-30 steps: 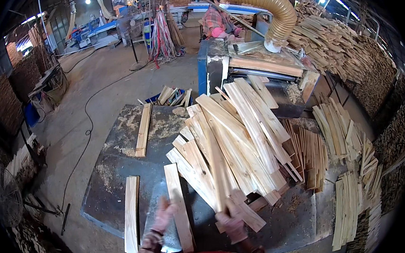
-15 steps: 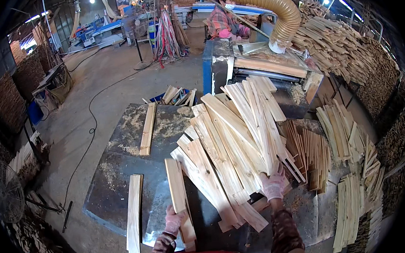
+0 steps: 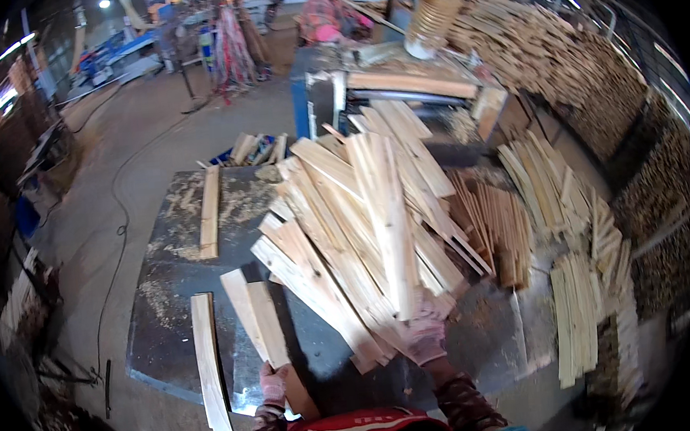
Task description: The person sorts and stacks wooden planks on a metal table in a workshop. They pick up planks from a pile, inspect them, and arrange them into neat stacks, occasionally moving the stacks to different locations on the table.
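My left hand (image 3: pixel 274 383), in a pinkish glove, is closed on the near end of a pale wooden board (image 3: pixel 242 309). That board lies at a slant against another board (image 3: pixel 271 327) beneath or beside it. My right hand (image 3: pixel 426 335), gloved too, is closed around the near end of a long wooden plank (image 3: pixel 380 213). This plank lies over a fanned-out pile of planks (image 3: pixel 329 225), its far end pointing away from me. My right fingers are partly blurred.
A single board (image 3: pixel 209 364) lies left on the dark metal table (image 3: pixel 162 311), another board (image 3: pixel 209 214) farther back. Thin brown strips (image 3: pixel 496 232) stand right of the pile. A machine (image 3: pixel 407 77) with a ribbed hose (image 3: pixel 433 14) stands behind; board stacks (image 3: pixel 574 319) lie at right.
The view has shifted. My right hand now grips a plank that has swung across the pile's top. In my left hand, a board has turned aslant, its far end to the left.
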`<state>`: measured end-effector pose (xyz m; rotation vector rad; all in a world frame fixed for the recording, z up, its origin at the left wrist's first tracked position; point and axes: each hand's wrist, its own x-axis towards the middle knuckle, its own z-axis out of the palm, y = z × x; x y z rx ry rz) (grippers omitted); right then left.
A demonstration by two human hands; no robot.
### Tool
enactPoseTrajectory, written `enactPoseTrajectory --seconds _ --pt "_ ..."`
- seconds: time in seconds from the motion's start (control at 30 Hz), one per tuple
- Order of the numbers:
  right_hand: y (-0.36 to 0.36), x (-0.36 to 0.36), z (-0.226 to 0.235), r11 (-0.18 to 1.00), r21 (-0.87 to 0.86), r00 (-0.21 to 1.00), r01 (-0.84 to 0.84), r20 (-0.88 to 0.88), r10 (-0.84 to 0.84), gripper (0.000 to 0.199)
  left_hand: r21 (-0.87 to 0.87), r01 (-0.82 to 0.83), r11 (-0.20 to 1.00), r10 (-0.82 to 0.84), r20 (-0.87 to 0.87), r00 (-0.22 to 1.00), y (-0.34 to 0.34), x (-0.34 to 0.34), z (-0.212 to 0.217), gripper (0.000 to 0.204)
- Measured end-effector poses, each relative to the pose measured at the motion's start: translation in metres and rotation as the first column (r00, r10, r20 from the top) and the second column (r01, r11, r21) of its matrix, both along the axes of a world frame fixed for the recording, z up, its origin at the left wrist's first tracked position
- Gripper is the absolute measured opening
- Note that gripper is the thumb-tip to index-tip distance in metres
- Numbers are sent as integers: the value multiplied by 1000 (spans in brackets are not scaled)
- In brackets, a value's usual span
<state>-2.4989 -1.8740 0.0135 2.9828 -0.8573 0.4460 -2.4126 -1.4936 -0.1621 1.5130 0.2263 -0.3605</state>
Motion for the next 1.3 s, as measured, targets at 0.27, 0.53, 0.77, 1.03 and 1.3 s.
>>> enactPoseTrajectory --seconds 0.27,0.53,0.77,1.03,1.3 --pt "17 13 19 990 140 991 -23 133 4 112 707 -139 693 -23 215 976 -37 6 47 80" --pt "37 24 13 960 275 932 -56 360 -49 101 -326 483 813 -446 184 876 -175 42 144 72" --pt "66 -15 12 887 298 889 -352 403 217 89 -392 447 804 -495 -24 869 -198 40 218 42" --pt "-2 32 23 986 160 991 -48 -114 66 97 136 19 991 -48 215 975 -23 18 52 44" --pt "57 4 9 793 564 899 -231 436 -49 96 894 23 448 -89 19 996 -19 -10 64 91"
